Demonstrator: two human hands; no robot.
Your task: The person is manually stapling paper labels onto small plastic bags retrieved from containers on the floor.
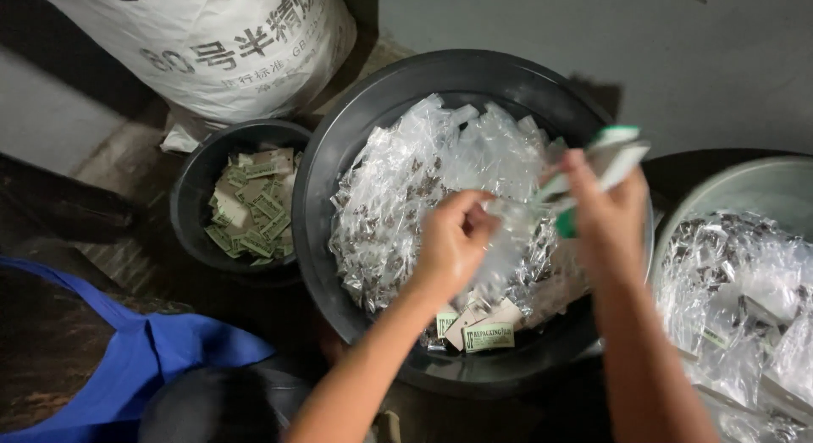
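Note:
My left hand (453,244) hovers over a big black basin (356,113) heaped with small clear plastic packets (415,172), its fingers pinching a clear packet (508,231). My right hand (605,218) is just to the right, gripping green-and-white paper cards (614,155) that are blurred by motion. The packet stretches between both hands. Several green-and-white cards (478,329) lie at the basin's near edge.
A smaller black tub (190,176) of green-and-white cards stands to the left. A pale basin (745,185) with filled clear packets sits at the right. A white woven sack (229,45) leans at the back left. Blue cloth (144,358) lies at the lower left.

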